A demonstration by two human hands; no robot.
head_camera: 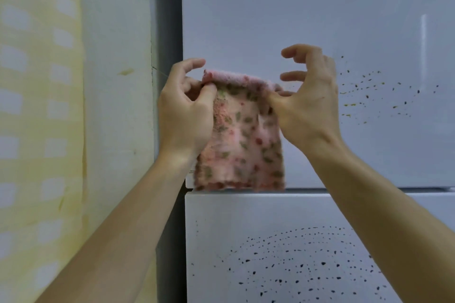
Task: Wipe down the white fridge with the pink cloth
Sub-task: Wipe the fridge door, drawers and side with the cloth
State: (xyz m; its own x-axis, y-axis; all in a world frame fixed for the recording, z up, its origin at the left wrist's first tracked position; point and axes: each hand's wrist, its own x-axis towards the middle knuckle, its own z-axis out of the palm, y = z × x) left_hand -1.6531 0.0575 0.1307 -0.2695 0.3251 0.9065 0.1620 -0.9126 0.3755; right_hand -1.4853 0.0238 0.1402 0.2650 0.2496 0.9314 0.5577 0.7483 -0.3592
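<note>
A pink cloth (242,135) with a leaf and flower print hangs folded in front of the white fridge (295,19). My left hand (184,110) pinches its upper left corner. My right hand (310,98) pinches the upper right corner between thumb and a finger, with the other fingers spread above. The cloth's lower edge hangs level with the gap between the upper door and the lower door (221,229). Dark and greenish specks (384,96) dot the upper door to the right of my right hand. More dark specks (307,268) cover the lower door.
A dark grey strip (168,19) runs up the fridge's left side. Left of it stands a pale wall (115,56) and a yellow checked curtain (37,106). A thin bright reflection (423,39) shows on the upper door at the right.
</note>
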